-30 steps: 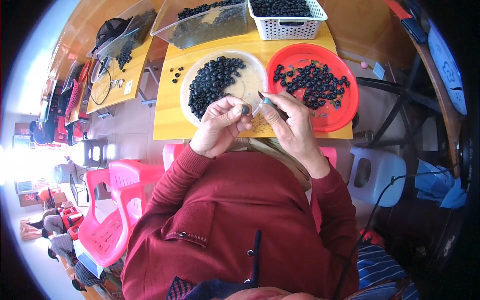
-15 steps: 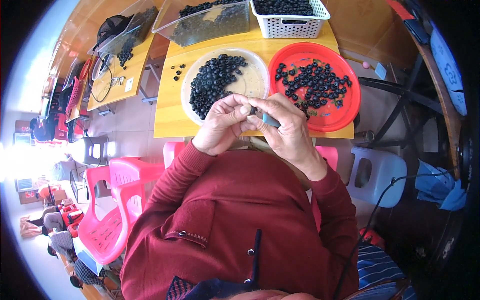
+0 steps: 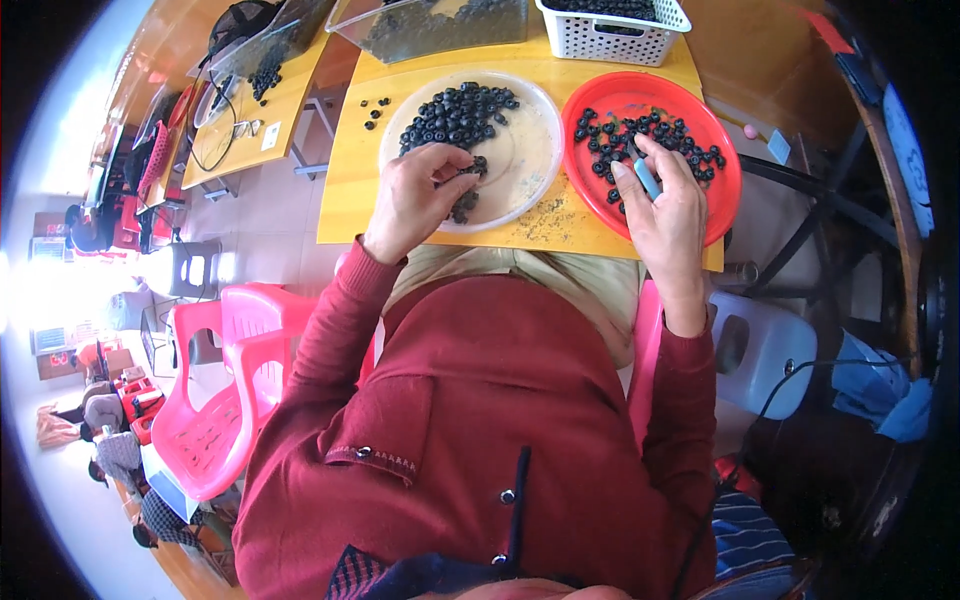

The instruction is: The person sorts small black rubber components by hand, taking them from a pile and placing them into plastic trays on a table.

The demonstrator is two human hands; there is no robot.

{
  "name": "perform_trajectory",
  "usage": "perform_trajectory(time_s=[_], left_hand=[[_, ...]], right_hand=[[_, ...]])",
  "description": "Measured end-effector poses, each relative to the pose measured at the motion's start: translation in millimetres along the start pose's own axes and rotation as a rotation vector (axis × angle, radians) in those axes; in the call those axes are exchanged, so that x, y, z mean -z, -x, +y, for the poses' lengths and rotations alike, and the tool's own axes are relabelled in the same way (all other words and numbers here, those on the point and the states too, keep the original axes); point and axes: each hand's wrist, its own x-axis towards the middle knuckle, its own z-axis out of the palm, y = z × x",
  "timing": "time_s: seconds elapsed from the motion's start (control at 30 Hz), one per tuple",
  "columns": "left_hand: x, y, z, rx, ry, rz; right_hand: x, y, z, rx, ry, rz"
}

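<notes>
My left hand (image 3: pixel 418 200) is over the near left part of a pale round tray (image 3: pixel 540 150), its thumb and fingers pinched at a small black round part (image 3: pixel 479 166), partly hidden by the fingers. A pile of like parts (image 3: pixel 450 118), some showing a hole, lies in this tray. My right hand (image 3: pixel 668 205) hovers over the near side of a red round tray (image 3: pixel 728 180), which holds more scattered black parts (image 3: pixel 690 148). A short light-blue tool (image 3: pixel 648 180) is held against its fingers; the thumb and index tips are apart, and the tool's end is not clear.
Behind the trays stand a clear bin (image 3: pixel 440 38) and a white perforated basket (image 3: pixel 615 42), both with black parts. Dark crumbs (image 3: pixel 550 222) lie on the yellow table (image 3: pixel 345 205) between the trays. A pink chair (image 3: pixel 215 400) is at left, a grey-blue chair (image 3: pixel 775 350) at right.
My hands were together at a black part above the table's front; they have parted. The left has gone to the pale tray, the right, with the blue tool, to the red tray.
</notes>
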Motion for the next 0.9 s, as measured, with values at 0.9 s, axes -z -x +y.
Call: perform_trajectory(time_s=[0.9], left_hand=[[-14.6,-33.4,-13.0,-0.262,-0.53,-0.289]], right_hand=[[-18.7,9.2,-13.0,0.02,-0.271,-0.04]])
